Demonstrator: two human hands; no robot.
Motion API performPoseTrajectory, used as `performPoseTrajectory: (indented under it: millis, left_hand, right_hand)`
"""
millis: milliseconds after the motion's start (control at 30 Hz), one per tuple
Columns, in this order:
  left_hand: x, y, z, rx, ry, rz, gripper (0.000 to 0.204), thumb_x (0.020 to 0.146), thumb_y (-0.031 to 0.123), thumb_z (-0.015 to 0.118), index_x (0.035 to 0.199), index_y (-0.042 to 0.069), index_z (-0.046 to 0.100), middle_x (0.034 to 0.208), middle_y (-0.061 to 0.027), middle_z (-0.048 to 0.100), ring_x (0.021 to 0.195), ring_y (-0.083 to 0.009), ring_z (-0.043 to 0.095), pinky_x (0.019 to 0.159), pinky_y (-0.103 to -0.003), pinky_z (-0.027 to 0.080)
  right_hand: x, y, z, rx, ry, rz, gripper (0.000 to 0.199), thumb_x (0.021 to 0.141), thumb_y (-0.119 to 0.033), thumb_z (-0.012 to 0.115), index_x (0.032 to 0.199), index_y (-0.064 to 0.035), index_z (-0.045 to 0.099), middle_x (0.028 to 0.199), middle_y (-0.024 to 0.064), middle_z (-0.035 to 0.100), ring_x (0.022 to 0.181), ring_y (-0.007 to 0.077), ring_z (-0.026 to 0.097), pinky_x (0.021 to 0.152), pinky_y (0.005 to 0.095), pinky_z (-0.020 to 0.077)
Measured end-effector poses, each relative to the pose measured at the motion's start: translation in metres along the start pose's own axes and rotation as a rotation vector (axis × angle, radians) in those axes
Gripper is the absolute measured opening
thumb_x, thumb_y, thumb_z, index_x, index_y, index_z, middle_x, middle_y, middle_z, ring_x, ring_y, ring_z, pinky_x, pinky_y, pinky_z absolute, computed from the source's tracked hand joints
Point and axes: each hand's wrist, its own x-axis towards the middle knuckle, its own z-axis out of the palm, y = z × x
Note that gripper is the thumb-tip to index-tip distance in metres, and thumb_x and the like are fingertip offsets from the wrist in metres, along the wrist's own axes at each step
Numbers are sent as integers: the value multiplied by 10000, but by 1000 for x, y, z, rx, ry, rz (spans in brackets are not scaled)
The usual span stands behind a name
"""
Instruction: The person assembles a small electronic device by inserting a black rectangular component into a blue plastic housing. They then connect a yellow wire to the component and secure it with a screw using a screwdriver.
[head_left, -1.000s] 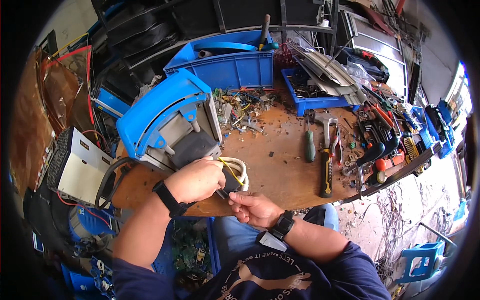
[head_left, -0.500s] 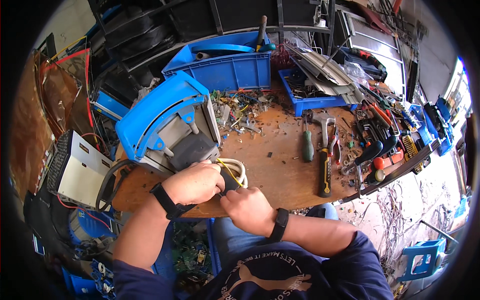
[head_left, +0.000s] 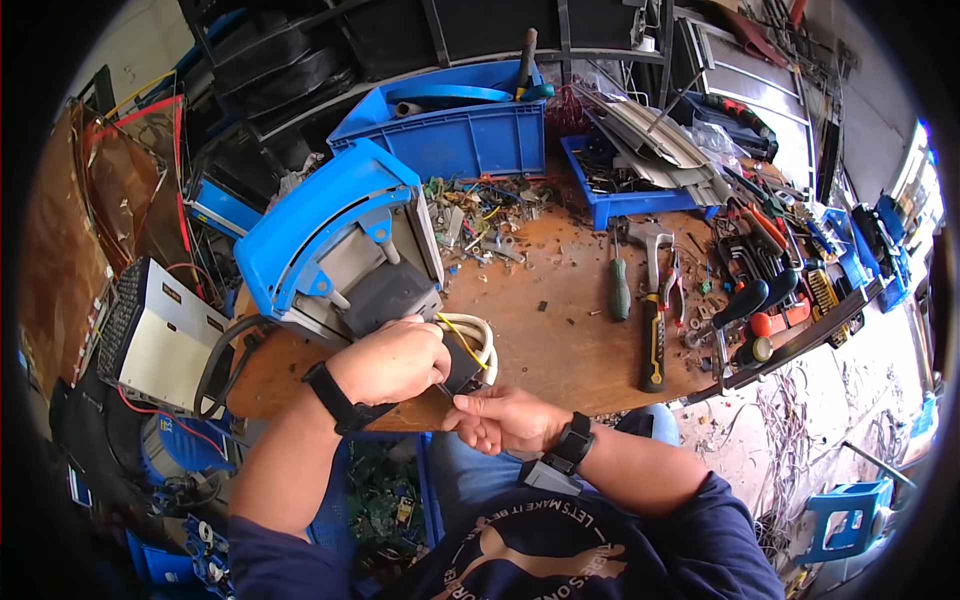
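On the near left of the workbench stands a blue-and-grey machine housing (head_left: 325, 235) with two metal posts. A dark grey box (head_left: 393, 297) is fixed between them. My left hand (head_left: 392, 362) is closed at the box's near side, its fingertips on a small black part (head_left: 463, 370); what it grips is hidden. My right hand (head_left: 505, 418) has turned over, its thumb and fingers pinched at the end of something thin and dark by the left fingertips. Beside the black part lie a coiled white cable (head_left: 482, 338) and a yellow wire (head_left: 462, 340).
To the right lie a green-handled screwdriver (head_left: 619, 290), a hammer (head_left: 652, 340) and red pliers (head_left: 674, 292). Small scrap (head_left: 480, 215) is heaped before a blue crate (head_left: 450, 140). A blue tray (head_left: 640, 205) holds metal strips. Circuit boards fill a bin (head_left: 432, 490) below the bench edge.
My right hand has rotated, its palm side and fingers now showing, and has shifted slightly right. The left hand stays almost in place. The housing has barely moved in view.
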Motion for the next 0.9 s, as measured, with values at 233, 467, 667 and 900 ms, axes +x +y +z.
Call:
performPoseTrajectory:
  millis: [233, 467, 667, 900]
  left_hand:
    - [-1, 0, 4, 16, 26, -7, 89, 790, 124, 634, 793, 87, 715, 821, -98, 592, 868, -303, 556, 843, -401, 416]
    - [-1, 1, 2, 28, -3, -20, 95, 795, 130, 632, 812, 90, 716, 821, -98, 586, 879, -301, 554, 852, -397, 414]
    - [-1, 3, 2, 16, 23, -24, 111, 803, 124, 631, 858, 95, 723, 857, -114, 582, 929, -309, 556, 879, -402, 413]
    - [0, -1, 7, 34, 75, 24, 117, 794, 114, 627, 861, 98, 722, 838, -122, 590, 910, -311, 570, 868, -405, 420]
  right_hand:
    - [13, 19, 2, 281, -114, -105, 303, 949, -350, 596, 910, -50, 607, 635, 3, 502, 541, 116, 464, 464, 254, 314]
    - [13, 16, 3, 281, -81, -70, 246, 944, -296, 615, 893, -55, 611, 630, -11, 486, 513, 102, 433, 448, 241, 284]
    - [4, -16, 6, -718, 268, -315, 182, 879, -168, 648, 797, -6, 658, 589, 56, 589, 503, 200, 546, 472, 320, 397]
    - [-10, -29, 34, -2128, 431, -530, 94, 749, -128, 565, 739, -61, 630, 757, 105, 633, 694, 288, 656, 596, 399, 538]
